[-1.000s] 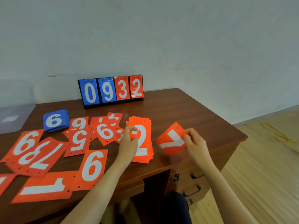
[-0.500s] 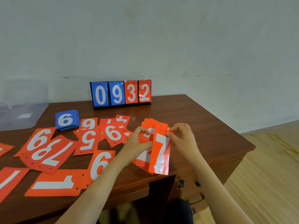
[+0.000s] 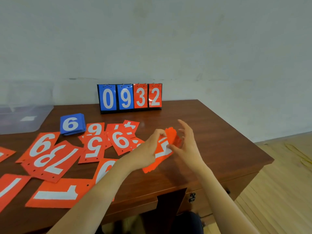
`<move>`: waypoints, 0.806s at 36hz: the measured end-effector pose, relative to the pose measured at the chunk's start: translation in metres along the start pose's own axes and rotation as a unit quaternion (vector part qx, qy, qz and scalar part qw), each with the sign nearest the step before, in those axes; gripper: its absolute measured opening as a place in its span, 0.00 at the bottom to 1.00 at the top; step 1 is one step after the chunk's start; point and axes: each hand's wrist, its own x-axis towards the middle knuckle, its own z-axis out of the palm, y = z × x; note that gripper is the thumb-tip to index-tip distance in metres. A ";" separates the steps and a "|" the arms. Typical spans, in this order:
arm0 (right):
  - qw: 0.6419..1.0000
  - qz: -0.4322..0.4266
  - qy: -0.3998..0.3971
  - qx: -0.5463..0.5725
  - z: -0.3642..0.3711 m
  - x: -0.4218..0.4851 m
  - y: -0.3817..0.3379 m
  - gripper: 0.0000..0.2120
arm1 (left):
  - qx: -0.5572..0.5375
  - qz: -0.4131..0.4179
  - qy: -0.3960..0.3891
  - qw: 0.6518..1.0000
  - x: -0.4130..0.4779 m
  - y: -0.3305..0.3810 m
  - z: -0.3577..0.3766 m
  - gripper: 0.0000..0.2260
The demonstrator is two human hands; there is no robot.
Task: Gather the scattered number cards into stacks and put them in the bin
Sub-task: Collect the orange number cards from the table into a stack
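Observation:
My left hand (image 3: 148,149) grips a stack of orange number cards (image 3: 162,152) above the right half of the brown desk (image 3: 219,141). My right hand (image 3: 187,142) is against the stack's right side, its fingers spread and straight and its thumb touching the cards. Several loose orange cards lie scattered to the left, among them a 9 (image 3: 120,140), a 5 (image 3: 92,146), a 7 (image 3: 55,159) and a 1 (image 3: 57,194). A small blue stack with a 6 on top (image 3: 71,124) sits behind them. A clear plastic bin (image 3: 22,115) stands at the far left.
A flip scoreboard reading 0932 (image 3: 130,97) stands at the back of the desk against the wall. Desk drawers (image 3: 207,200) are below the front right edge. Wooden floor (image 3: 278,191) lies to the right.
My right hand laid the 7 card onto the stack in my left hand and then opened its fingers. The stack is tilted and lifted off the desk.

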 end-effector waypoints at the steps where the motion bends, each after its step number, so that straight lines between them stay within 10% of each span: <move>1: 0.999 -0.006 -0.031 0.001 -0.001 0.000 -0.002 0.32 | 0.032 0.006 -0.016 0.999 0.000 0.000 0.000 0.27; 6: 0.996 0.031 -0.057 0.065 0.002 -0.007 0.009 0.19 | 0.048 0.013 -0.007 0.999 0.000 -0.007 -0.001 0.29; 12: 0.989 0.116 -0.048 0.082 0.020 -0.020 0.034 0.13 | -0.033 -0.061 0.144 0.987 -0.008 -0.037 0.009 0.06; 29: 0.929 0.265 0.125 0.226 0.061 -0.020 0.008 0.14 | -0.428 -0.234 0.359 0.796 -0.016 -0.016 0.058 0.10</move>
